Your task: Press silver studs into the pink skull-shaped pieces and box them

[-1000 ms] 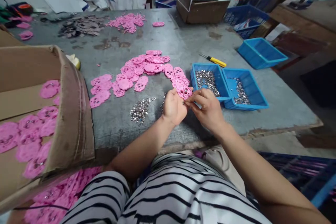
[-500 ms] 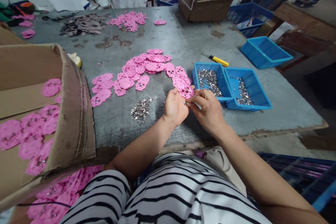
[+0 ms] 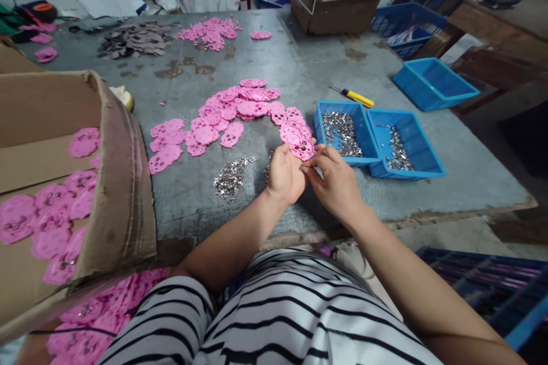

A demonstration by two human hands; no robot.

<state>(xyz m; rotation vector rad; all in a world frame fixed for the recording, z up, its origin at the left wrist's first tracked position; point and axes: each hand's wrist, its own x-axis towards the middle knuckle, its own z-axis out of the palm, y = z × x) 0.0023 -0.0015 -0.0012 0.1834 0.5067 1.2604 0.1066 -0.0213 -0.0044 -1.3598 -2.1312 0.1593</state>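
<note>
My left hand (image 3: 286, 175) is palm up near the table's front edge, its fingers holding a pink plastic piece with holes (image 3: 302, 149). Thumb and forefinger of my right hand (image 3: 336, 179) are pinched on a tiny metal part (image 3: 302, 167) just below that piece, over the left palm. Beyond the hands, more flat pink pieces (image 3: 252, 108) lie overlapping in a curved row. A heap of small shiny metal parts (image 3: 231, 179) lies left of my left hand. Two blue trays (image 3: 371, 161) with more metal bits stand right of my right hand.
A cardboard box (image 3: 124, 182) holding pink pieces stands at the left. A yellow-handled screwdriver (image 3: 358, 98) lies behind the trays, and another blue tray (image 3: 460, 94) sits at the right edge. Grey flat pieces (image 3: 137, 40) and small pink parts (image 3: 209, 33) are piled at the back.
Both hands stay almost where they were. My right hand has shifted very slightly left, with its fingers still pinched beside the pink piece.
</note>
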